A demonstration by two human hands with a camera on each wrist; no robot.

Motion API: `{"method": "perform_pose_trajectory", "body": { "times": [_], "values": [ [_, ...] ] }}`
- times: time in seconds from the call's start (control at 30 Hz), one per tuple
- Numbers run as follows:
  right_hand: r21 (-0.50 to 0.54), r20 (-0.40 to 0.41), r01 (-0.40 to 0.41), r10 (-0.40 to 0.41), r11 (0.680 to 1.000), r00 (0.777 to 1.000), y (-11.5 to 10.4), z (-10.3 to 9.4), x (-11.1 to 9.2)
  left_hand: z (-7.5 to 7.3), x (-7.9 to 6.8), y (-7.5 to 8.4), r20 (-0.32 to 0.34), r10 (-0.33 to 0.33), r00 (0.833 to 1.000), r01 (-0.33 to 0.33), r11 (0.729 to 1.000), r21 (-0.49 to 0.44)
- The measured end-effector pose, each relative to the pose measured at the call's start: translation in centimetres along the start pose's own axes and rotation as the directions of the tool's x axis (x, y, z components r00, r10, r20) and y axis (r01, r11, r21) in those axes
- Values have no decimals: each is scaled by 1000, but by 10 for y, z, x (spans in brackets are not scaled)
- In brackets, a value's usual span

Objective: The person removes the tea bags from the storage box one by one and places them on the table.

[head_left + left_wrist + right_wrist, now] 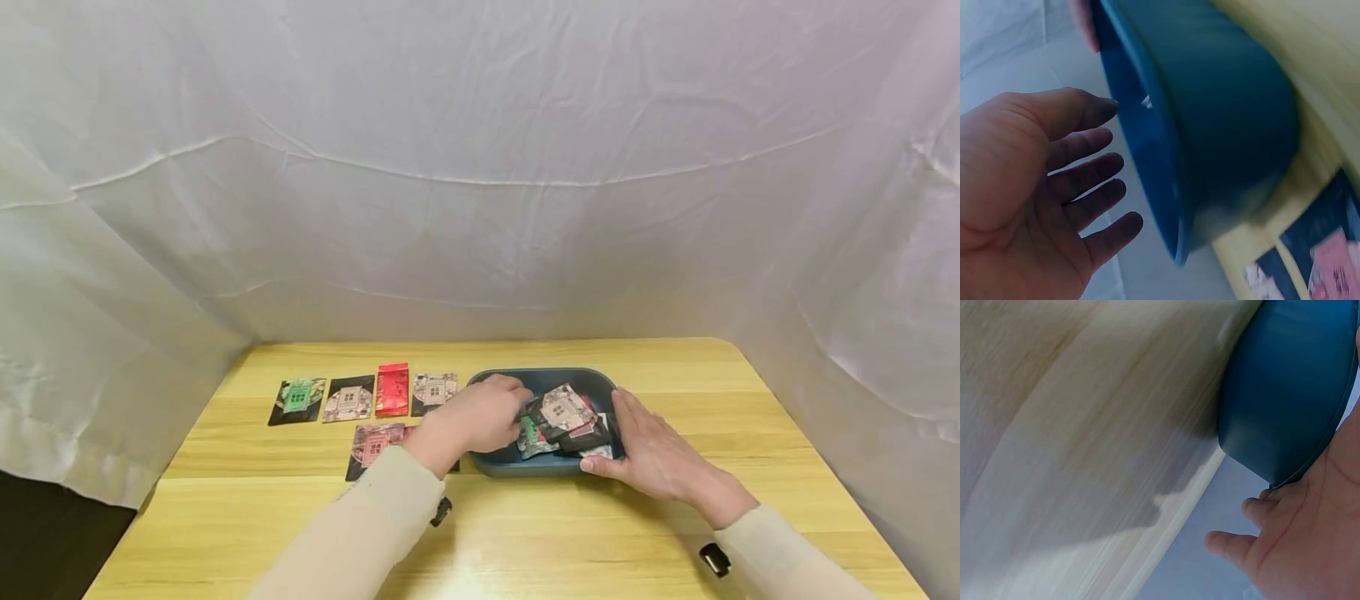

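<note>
A dark blue oblong tub (525,469) stands on the table with several flat sachets heaped in its right part. On top lies a black and pale pink sachet (566,410), with a green sachet (534,438) lower at its left. My left hand (483,417) reaches over the tub's left end. In the left wrist view its fingers (1094,165) are loosely bent and spread, holding nothing. My right hand (656,450) rests against the tub's right end, fingers extended along the rim and thumb at the front edge.
Left of the tub, a back row holds a green sachet (297,400), a pale pink and black sachet (348,398), a red sachet (392,390) and another patterned sachet (434,390). A pink and black sachet (372,448) lies in front, its neighbours partly hidden by my left arm. Pale cloth (480,250) surrounds the table.
</note>
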State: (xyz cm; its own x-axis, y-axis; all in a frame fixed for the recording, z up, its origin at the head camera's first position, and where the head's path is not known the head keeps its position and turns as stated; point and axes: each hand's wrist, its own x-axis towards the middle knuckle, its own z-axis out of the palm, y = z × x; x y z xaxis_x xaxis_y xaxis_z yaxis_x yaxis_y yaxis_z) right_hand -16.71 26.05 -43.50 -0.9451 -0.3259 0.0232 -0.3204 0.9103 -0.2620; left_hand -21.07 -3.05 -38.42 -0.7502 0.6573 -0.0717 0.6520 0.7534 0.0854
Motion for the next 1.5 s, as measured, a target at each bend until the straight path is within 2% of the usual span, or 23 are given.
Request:
{"method": "perform_pose_trajectory", "body": {
  "times": [0.17,0.37,0.6,0.9,1.23,1.5],
  "values": [
    [0,-6,3,-3,1000,1000,1,0,-1,10,20,13,49,-25,998,25,1000,-9],
    [2,-6,8,-8,1000,1000,1,2,-1,18,37,25,32,-109,994,109,994,16],
    [9,-9,14,-14,1000,1000,1,2,-1,28,50,31,35,-197,980,196,980,20],
    [3,-15,25,-25,1000,1000,2,2,0,36,60,36,49,-309,950,311,949,-51],
    [9,-8,22,-22,1000,1000,2,0,0,43,67,38,46,-354,934,357,928,-102],
    [6,-8,26,-26,1000,1000,3,1,0,50,71,40,17,-374,927,374,924,-78]
  ]
}}
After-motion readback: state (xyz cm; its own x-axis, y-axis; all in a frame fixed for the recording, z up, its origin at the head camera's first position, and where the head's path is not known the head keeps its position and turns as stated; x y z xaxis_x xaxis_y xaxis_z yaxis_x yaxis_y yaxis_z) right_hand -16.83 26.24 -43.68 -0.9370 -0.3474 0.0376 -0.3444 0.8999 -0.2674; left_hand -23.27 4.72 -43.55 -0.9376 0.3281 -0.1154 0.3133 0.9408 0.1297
